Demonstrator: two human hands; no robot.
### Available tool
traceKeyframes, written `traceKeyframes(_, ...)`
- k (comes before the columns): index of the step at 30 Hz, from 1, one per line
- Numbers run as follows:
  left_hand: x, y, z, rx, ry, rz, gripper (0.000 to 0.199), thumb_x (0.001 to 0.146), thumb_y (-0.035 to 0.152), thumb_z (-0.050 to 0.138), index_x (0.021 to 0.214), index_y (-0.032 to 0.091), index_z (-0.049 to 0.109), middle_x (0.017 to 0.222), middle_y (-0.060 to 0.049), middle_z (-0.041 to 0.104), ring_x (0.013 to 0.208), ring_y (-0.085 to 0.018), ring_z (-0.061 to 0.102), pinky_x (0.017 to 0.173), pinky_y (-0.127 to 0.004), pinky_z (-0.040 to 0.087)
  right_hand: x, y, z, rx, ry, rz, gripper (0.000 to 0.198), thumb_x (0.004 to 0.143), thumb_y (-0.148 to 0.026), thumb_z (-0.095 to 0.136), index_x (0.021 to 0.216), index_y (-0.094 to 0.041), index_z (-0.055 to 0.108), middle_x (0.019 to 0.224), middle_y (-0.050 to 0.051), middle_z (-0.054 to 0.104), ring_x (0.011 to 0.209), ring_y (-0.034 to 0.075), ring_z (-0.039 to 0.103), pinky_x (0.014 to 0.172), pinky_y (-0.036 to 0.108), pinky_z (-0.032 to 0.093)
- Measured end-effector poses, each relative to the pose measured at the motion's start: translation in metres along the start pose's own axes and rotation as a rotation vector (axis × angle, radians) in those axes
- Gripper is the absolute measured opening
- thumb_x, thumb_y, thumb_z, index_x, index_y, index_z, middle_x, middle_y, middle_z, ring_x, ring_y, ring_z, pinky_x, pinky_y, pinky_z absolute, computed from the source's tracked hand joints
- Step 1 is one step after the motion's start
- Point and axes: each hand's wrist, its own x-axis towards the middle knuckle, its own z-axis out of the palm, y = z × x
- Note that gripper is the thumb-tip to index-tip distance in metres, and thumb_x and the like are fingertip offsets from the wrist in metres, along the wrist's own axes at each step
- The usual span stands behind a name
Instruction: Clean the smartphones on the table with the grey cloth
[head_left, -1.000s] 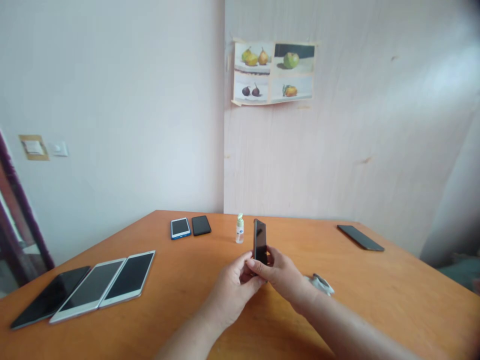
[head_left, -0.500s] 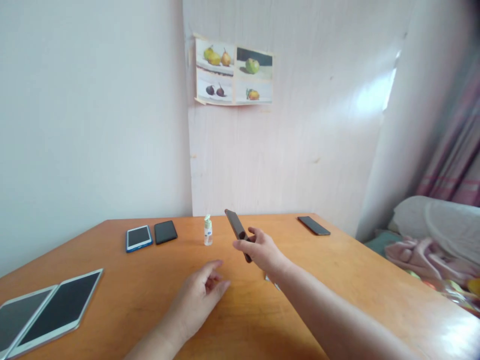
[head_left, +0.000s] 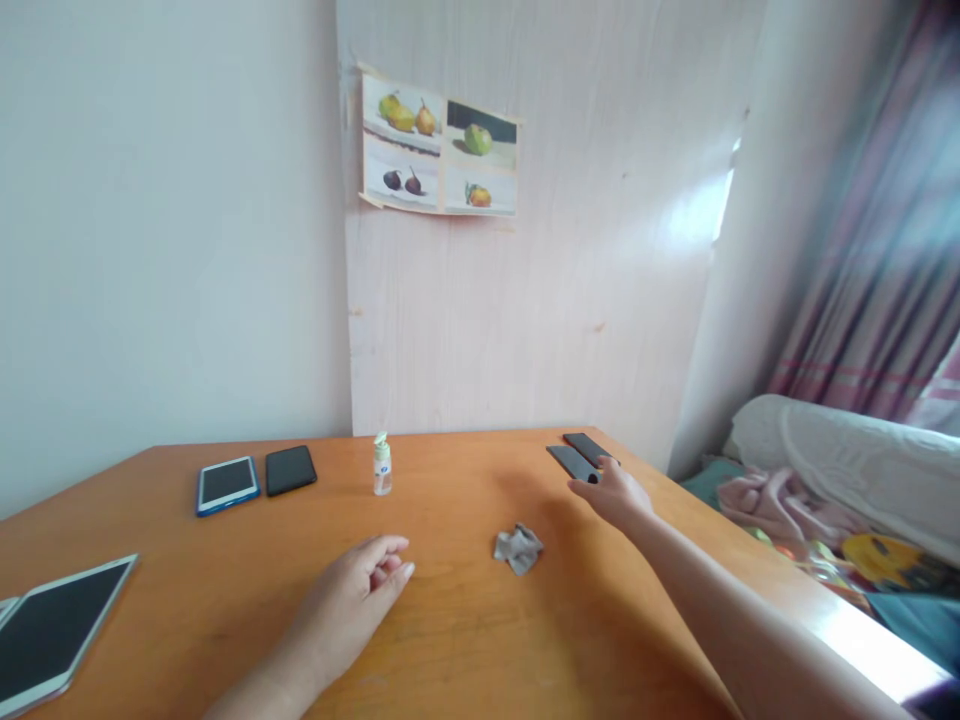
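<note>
At the back right of the table, my right hand [head_left: 619,494] grips the near end of a dark smartphone [head_left: 572,462] between thumb and fingers. The phone is low over the wood or resting on it; I cannot tell which. Just beyond it lies a second dark smartphone [head_left: 588,447], partly hidden by my fingers. My left hand [head_left: 358,590] hovers over the front middle of the table, empty, its fingers loosely curved and the thumb apart from them. Between my two hands a crumpled grey cloth [head_left: 518,547] lies on the wood.
A small pump bottle [head_left: 382,468] stands at the back middle of the table [head_left: 450,640]. To its left lie a black tablet [head_left: 291,470] and a blue-cased tablet [head_left: 228,485]. White tablets [head_left: 64,630] are at the left edge. Bedding [head_left: 780,505] lies beyond the right edge.
My right hand has carried the smartphone right and down, beside the other dark one. The grey cloth has come into full sight. The whole view has turned right; my left hand stays empty.
</note>
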Motion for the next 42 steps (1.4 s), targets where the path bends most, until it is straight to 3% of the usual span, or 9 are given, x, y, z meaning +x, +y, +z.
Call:
traceKeyframes(6,0.005,-0.009,-0.001,0.012,-0.001,0.022,0.041,0.085,0.053,0.054,0.107,0.021,0.067,0.094,-0.004,0.071,0.09,-0.022,0.067,0.082,-0.032,0.052,0.016,0.046,-0.011,-0.19,0.071,0.122,0.075,0.069,-0.054,0.062,0.132,-0.017,0.048,0.114,0.019,0.064,0.115,0.04,0.055,0.087,0.048,0.042)
traceKeyframes(14,0.009,-0.015,-0.004,-0.005,0.015,-0.013,0.043,0.082,0.055,0.058,0.106,0.021,0.068,0.099,-0.004,0.073,0.092,-0.023,0.067,0.084,-0.034,0.053,0.031,0.077,-0.006,-0.27,0.096,0.194,0.068,0.068,-0.054,0.061,0.125,-0.017,0.052,0.113,0.019,0.064,0.12,0.04,0.049,0.09,0.051,0.038)
traceKeyframes(23,0.012,-0.012,-0.004,-0.015,0.044,-0.031,0.043,0.078,0.057,0.06,0.1,0.022,0.071,0.097,-0.004,0.074,0.091,-0.025,0.069,0.085,-0.035,0.054,0.038,0.08,0.001,-0.282,0.101,0.216,0.056,0.07,-0.054,0.059,0.114,-0.018,0.057,0.111,0.02,0.064,0.117,0.039,0.051,0.087,0.051,0.039)
traceKeyframes(42,0.012,-0.009,-0.008,0.003,0.049,-0.082,0.047,0.072,0.061,0.062,0.098,0.023,0.071,0.095,-0.003,0.075,0.092,-0.026,0.07,0.083,-0.034,0.056,0.038,0.085,0.005,-0.26,0.082,0.227,0.059,0.073,-0.063,0.058,0.112,-0.019,0.057,0.111,0.019,0.065,0.122,0.04,0.046,0.093,0.054,0.033)
